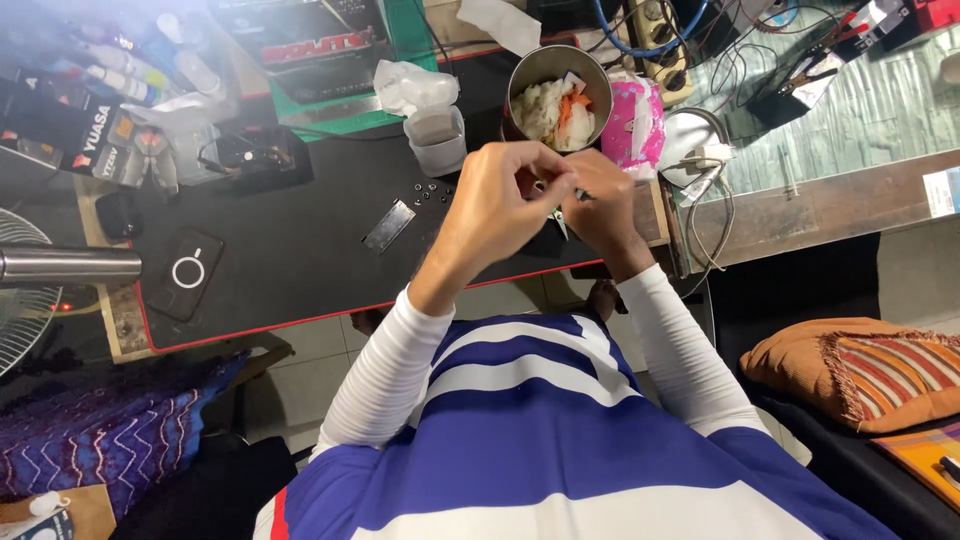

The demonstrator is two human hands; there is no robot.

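Hands: left hand and right hand meet fingertip to fingertip above the near edge of the tabletop, both curled almost closed.
Held thing: a small part is pinched between the fingertips; fingers cover most of it, so its kind is hard to make out.
Grip: both hands look clamped on that part, the left thumb and forefinger pressed together over it.
Hidden: the palms face away, and a thin pale tip just below the fingers is too small to tell.
Nearby: a metal bowl of scraps stands just beyond the hands, a clear cup to its left.
Tabletop: tiny screws and a flat metal plate lie left of the hands.
Cut off: a fan at the left edge.
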